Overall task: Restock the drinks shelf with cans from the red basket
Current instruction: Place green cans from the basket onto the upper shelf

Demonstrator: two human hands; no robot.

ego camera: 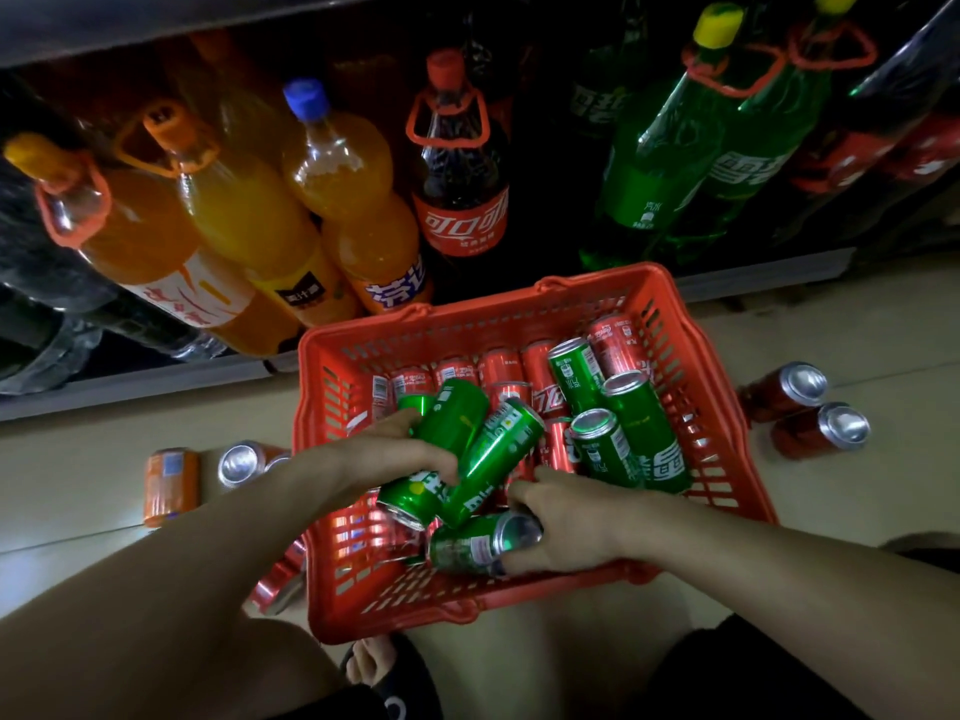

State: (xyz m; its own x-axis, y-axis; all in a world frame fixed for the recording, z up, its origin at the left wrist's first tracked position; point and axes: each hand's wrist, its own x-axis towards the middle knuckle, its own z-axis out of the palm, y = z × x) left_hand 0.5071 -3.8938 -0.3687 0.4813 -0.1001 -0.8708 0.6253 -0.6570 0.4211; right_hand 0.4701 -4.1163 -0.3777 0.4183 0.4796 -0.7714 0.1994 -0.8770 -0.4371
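Red basket (675, 324) holds red and green cans; each hand's fingers grip a green can.

At the centre of the frame a red basket (670, 304) sits on the floor, holding red and green cans. The left hand (400, 449) grips a green can (441, 449) over the basket's left half; the right hand (566, 522) grips another green can (472, 545) lying near the front wall. Large drink bottles (332, 168) fill the shelf (130, 389) across the top.
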